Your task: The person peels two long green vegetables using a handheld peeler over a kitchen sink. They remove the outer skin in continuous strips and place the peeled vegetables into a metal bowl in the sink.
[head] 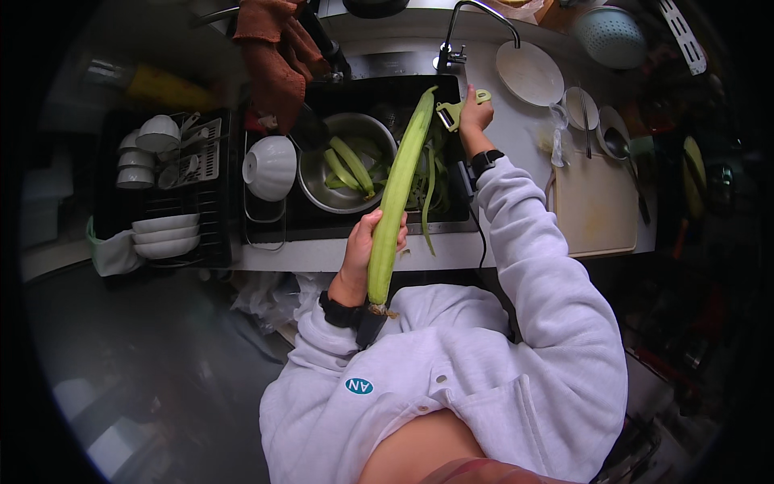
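Observation:
My left hand (361, 242) grips a long, pale green peeled gourd (396, 193) near its lower part, the dry stem end towards me and the thin tip over the sink. In my right hand (476, 115) is a light green peeler (449, 115), its blade beside the gourd's thin tip, with a narrow gap visible between them. A steel bowl (314, 196) in the sink holds several green gourd pieces (352, 163). Strips of green peel (430, 187) lie right of the bowl, one hanging over the sink's front edge.
White bowls fill a dish rack (211, 212) at the left; another white bowl (270, 168) stands beside the sink. A slim faucet (484, 7) rises behind. Right of the sink are a white plate (530, 74), small dishes and a cutting board (595, 212). A reddish-brown cloth (272, 66) hangs at the back.

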The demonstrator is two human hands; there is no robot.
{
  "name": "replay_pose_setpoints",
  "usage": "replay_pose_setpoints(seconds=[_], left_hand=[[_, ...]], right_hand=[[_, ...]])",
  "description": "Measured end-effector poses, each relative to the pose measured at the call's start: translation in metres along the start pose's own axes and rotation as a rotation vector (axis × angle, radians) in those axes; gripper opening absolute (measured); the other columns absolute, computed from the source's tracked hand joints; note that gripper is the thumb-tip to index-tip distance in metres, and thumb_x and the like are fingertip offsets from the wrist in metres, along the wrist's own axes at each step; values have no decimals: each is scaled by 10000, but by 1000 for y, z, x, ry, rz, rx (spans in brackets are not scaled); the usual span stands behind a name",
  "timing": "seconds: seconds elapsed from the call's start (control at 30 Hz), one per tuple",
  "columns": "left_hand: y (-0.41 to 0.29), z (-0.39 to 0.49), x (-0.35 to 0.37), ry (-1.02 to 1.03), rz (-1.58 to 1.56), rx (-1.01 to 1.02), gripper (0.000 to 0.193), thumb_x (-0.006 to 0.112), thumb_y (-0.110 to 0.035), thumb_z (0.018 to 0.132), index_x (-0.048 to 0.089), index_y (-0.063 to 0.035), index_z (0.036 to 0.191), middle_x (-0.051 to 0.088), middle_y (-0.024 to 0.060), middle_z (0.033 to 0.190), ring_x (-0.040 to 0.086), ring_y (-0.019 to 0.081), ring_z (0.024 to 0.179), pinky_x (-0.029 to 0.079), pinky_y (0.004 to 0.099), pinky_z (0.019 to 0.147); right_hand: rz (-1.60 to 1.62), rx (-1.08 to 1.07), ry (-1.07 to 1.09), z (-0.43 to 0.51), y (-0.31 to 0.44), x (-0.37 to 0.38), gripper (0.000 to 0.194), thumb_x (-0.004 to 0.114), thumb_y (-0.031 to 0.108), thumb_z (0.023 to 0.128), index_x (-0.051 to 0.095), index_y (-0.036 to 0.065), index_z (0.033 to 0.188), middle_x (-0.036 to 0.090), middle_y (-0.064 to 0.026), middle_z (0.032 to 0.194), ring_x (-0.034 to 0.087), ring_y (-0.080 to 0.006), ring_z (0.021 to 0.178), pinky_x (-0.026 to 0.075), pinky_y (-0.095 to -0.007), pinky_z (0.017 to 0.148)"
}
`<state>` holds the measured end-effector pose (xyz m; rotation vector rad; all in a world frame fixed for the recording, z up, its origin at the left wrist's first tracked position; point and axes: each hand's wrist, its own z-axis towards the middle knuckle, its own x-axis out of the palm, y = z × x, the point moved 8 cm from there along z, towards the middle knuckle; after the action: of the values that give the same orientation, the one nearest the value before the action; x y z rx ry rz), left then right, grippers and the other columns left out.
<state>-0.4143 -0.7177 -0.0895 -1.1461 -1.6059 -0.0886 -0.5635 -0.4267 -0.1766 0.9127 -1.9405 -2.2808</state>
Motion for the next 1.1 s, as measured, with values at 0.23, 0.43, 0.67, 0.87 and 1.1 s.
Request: replay_pose_setpoints(seconds=[0.23,0.43,0.67,0.87,1.1], left_hand=[[-2,33,-14,-58,33,-11,319,398,-283,945,486,8,1044,520,66,834,504,128,649,439,250,556],[-4,42,-2,17,50,-37,297,396,-262,940,492,7,1022,554,92,816,546,154,683,472,275,572],[-8,20,38,142,29,-74,324,329,-271,942,474,-3,1052,570,148,781,584,265,549,500,323,527],[-22,9,36,35,189,21,356,307,-268,944,497,7,1066,585,137,844,570,186,644,467,265,565],[-11,-2,12,65,63,-46,288,401,-191,924,461,-19,1147,524,75,884,494,133,733,456,264,592]], right_hand=[[642,219,730,-67,49,-21,202,557,217,884,537,16,885,572,-50,823,577,-122,699,524,-248,554],[728,278,1011,-140,94,-97,174,531,167,901,535,10,975,579,-59,887,581,-129,736,501,-255,585],[774,188,1424,-220,129,-125,258,551,171,890,481,-14,1056,563,-66,886,580,-127,728,504,-244,567],[781,153,1447,-203,122,-98,263,537,178,897,472,-4,1077,583,-77,932,589,-129,760,500,-240,579],[837,345,1431,-148,97,-28,212,520,217,908,539,18,977,615,-48,856,586,-92,693,470,-208,579]])
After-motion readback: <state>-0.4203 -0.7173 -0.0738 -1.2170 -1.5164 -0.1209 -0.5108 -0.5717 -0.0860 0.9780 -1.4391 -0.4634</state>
